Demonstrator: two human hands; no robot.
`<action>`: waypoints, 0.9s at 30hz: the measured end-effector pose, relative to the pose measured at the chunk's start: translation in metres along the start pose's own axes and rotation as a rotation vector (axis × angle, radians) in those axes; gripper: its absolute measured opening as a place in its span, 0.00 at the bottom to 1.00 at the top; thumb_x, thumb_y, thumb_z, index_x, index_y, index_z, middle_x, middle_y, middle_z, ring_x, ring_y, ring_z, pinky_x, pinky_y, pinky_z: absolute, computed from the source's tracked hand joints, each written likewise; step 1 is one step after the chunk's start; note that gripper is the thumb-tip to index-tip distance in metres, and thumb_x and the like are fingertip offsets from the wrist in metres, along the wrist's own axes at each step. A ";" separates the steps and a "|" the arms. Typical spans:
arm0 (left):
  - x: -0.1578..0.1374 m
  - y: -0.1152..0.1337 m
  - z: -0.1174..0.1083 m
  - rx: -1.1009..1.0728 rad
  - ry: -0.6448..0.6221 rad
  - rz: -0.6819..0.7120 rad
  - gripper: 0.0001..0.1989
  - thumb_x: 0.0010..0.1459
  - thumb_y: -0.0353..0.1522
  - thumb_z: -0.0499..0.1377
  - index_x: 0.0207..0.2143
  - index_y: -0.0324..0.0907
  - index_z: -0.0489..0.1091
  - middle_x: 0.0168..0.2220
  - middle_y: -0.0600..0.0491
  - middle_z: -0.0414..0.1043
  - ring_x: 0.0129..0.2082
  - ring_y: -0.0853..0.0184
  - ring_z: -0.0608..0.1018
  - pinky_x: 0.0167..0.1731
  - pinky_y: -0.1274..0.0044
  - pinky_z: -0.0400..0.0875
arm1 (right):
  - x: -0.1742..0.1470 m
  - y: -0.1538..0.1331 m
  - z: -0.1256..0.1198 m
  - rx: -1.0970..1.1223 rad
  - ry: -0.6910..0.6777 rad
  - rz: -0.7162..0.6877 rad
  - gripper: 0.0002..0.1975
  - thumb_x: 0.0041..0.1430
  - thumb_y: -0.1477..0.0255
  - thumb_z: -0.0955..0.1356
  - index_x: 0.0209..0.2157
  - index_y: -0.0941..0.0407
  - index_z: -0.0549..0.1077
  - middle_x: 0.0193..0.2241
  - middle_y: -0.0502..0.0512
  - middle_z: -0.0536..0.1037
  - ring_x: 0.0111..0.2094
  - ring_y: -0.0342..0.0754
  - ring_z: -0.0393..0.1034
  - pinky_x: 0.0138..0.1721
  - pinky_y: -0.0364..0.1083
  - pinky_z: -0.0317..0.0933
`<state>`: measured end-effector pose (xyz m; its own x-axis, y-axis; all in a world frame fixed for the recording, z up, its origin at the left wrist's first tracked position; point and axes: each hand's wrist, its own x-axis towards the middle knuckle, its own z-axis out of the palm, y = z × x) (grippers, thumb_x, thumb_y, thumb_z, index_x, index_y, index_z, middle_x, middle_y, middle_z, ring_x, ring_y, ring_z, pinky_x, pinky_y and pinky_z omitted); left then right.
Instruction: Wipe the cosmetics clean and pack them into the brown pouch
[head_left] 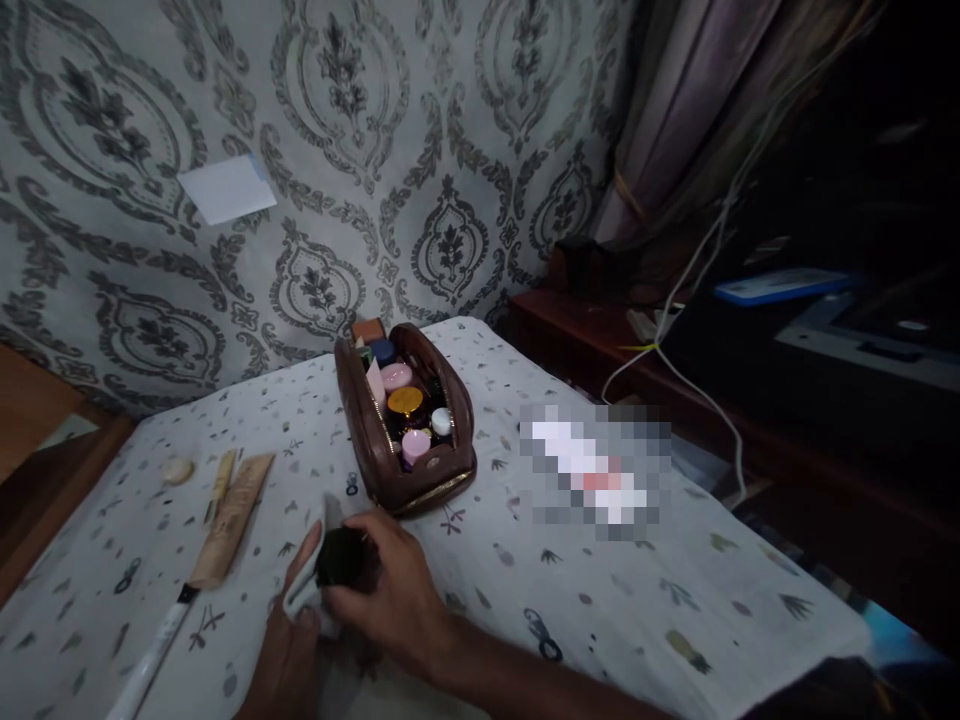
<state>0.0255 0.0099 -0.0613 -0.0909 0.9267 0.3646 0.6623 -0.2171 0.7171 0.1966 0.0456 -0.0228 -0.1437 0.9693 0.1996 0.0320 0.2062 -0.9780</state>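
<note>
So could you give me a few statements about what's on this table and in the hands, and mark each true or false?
1. The brown pouch is zipped shut. False: it stands open, with small jars showing inside.
2. The right hand grips a small dark object. True.
3. The left hand holds a white cloth against that object. True.
4. The beige tube lies inside the pouch. False: it lies on the tablecloth, left of the pouch.

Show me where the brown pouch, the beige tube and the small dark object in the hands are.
brown pouch [373,455]: head view, on its left outer wall.
beige tube [232,520]: head view, on the middle of its body.
small dark object [341,557]: head view, on its top face.
</note>
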 end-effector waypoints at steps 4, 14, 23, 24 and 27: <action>-0.004 -0.014 0.002 -0.028 -0.091 -0.076 0.28 0.61 0.46 0.52 0.60 0.47 0.70 0.59 0.50 0.73 0.60 0.52 0.73 0.62 0.60 0.66 | 0.001 0.000 0.004 0.396 -0.044 0.239 0.19 0.42 0.68 0.77 0.36 0.54 0.70 0.29 0.47 0.73 0.31 0.45 0.68 0.33 0.43 0.62; -0.009 -0.010 0.006 0.060 -0.141 0.093 0.20 0.63 0.39 0.53 0.54 0.52 0.75 0.66 0.48 0.63 0.66 0.52 0.65 0.58 0.58 0.70 | 0.001 0.003 0.008 0.881 -0.064 0.585 0.27 0.43 0.47 0.76 0.28 0.56 0.72 0.25 0.48 0.73 0.28 0.44 0.69 0.28 0.42 0.63; 0.009 0.020 -0.011 -0.117 -0.166 0.005 0.15 0.56 0.39 0.55 0.31 0.46 0.83 0.34 0.46 0.80 0.59 0.51 0.70 0.58 0.60 0.67 | 0.004 -0.006 0.005 0.904 -0.150 0.531 0.29 0.46 0.45 0.74 0.37 0.56 0.79 0.33 0.53 0.81 0.33 0.48 0.73 0.33 0.44 0.63; 0.010 0.022 -0.013 -0.137 -0.130 -0.048 0.14 0.55 0.39 0.56 0.28 0.46 0.82 0.31 0.47 0.79 0.55 0.51 0.73 0.56 0.61 0.68 | 0.005 -0.007 0.005 0.879 -0.167 0.519 0.29 0.47 0.44 0.73 0.36 0.57 0.79 0.33 0.53 0.80 0.34 0.48 0.73 0.34 0.45 0.63; 0.011 0.028 -0.016 -0.242 -0.013 -0.238 0.13 0.52 0.38 0.55 0.22 0.45 0.77 0.27 0.51 0.77 0.37 0.58 0.77 0.41 0.70 0.73 | 0.004 -0.009 0.003 0.802 -0.224 0.485 0.28 0.49 0.44 0.72 0.32 0.58 0.77 0.28 0.52 0.79 0.31 0.46 0.71 0.34 0.44 0.61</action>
<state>0.0310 0.0091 -0.0281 -0.2114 0.9637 0.1632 0.4276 -0.0590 0.9020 0.1923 0.0476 -0.0137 -0.4810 0.8596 -0.1721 -0.5363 -0.4438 -0.7179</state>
